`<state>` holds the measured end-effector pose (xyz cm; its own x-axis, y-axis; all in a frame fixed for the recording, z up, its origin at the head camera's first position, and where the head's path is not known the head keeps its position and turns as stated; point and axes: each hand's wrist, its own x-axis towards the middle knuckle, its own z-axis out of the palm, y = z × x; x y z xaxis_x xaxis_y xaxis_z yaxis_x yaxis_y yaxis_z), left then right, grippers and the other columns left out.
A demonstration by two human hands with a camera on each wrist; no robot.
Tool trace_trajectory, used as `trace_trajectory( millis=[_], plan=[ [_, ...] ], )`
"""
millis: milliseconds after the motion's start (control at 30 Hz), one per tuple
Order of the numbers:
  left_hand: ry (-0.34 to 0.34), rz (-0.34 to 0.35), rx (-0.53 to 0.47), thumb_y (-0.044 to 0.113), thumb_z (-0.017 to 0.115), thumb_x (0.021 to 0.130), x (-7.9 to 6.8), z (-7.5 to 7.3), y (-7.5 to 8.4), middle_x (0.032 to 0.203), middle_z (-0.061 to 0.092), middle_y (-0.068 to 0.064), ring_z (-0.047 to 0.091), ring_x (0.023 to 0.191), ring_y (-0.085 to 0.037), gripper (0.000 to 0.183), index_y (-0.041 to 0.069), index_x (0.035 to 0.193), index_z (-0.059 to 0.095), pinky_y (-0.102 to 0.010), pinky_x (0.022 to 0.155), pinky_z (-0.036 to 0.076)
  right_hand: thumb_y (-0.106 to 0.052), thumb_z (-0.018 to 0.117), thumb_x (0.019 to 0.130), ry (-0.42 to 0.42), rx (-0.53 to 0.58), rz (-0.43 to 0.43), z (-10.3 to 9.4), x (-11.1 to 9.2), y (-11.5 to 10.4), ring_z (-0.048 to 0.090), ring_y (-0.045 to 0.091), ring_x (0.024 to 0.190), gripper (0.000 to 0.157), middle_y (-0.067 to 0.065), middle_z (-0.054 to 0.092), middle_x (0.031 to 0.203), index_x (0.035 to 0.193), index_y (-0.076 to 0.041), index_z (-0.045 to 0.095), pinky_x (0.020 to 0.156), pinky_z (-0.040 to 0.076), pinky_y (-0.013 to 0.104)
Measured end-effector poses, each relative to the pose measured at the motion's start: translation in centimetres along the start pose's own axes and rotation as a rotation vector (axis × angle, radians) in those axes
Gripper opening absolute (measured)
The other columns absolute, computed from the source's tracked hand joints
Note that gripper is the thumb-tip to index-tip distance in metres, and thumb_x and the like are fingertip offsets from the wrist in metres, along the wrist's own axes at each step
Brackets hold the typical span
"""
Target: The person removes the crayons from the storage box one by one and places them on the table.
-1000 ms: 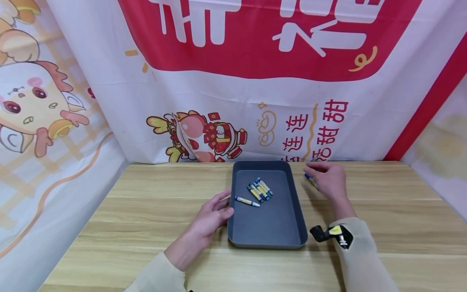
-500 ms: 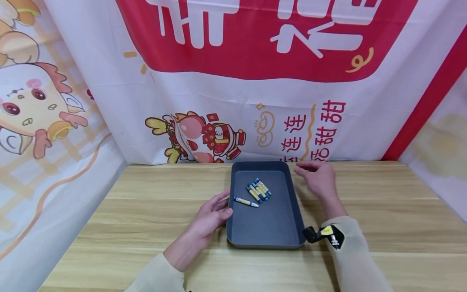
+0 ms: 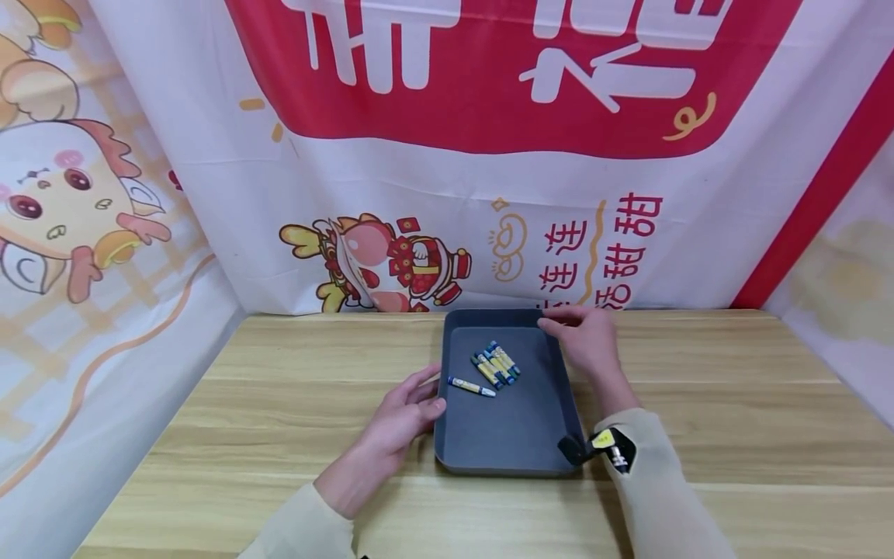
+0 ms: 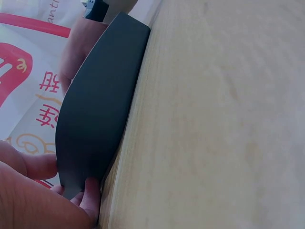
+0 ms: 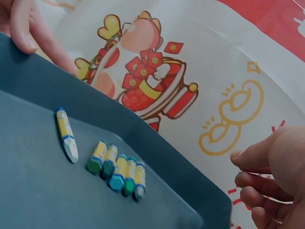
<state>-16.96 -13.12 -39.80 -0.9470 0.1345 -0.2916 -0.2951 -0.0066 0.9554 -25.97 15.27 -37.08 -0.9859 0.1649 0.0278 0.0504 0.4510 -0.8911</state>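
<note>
A dark grey tray (image 3: 513,435) sits on the table at the centre of the head view. My left hand (image 3: 400,419) holds its left side, thumb at the rim and fingers low against the outer wall. One crayon (image 3: 472,387) with a pale tip lies by the tray's left wall. Several green and blue crayons (image 5: 116,169) in yellow wrappers lie side by side behind it. My right hand (image 3: 585,338) is at the tray's far right corner, fingers loosely bent. In the right wrist view, nothing shows between its thumb and fingers; the palm's inside is partly hidden.
The wooden table (image 3: 314,388) extends to both sides of the tray. A white cloth (image 3: 230,194) printed with red and cartoon figures hangs right behind the table's back edge. A black wrist camera (image 3: 597,448) on the right sleeve overhangs the tray's near right corner.
My right hand has moved left to the tray's far right corner. A crayon that showed beside it a second ago is out of sight. My left hand and the tray stay put.
</note>
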Motion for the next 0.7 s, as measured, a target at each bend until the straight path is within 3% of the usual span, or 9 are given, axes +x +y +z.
trace_trajectory(
  millis=[700],
  plan=[
    [-0.011, 0.008, 0.000, 0.002, 0.058, 0.105, 0.1, -0.1, -0.1, 0.165, 0.045, -0.024, 0.057, 0.143, -0.039, 0.062, 0.016, 0.163, 0.042, -0.056, 0.121, 0.044, -0.024, 0.075, 0.100, -0.082, -0.053, -0.131, 4.2, -0.2, -1.9, 0.067, 0.029, 0.108, 0.024, 0.010, 0.077, 0.121, 0.121, -0.012, 0.079, 0.097, 0.055, 0.045]
  ],
)
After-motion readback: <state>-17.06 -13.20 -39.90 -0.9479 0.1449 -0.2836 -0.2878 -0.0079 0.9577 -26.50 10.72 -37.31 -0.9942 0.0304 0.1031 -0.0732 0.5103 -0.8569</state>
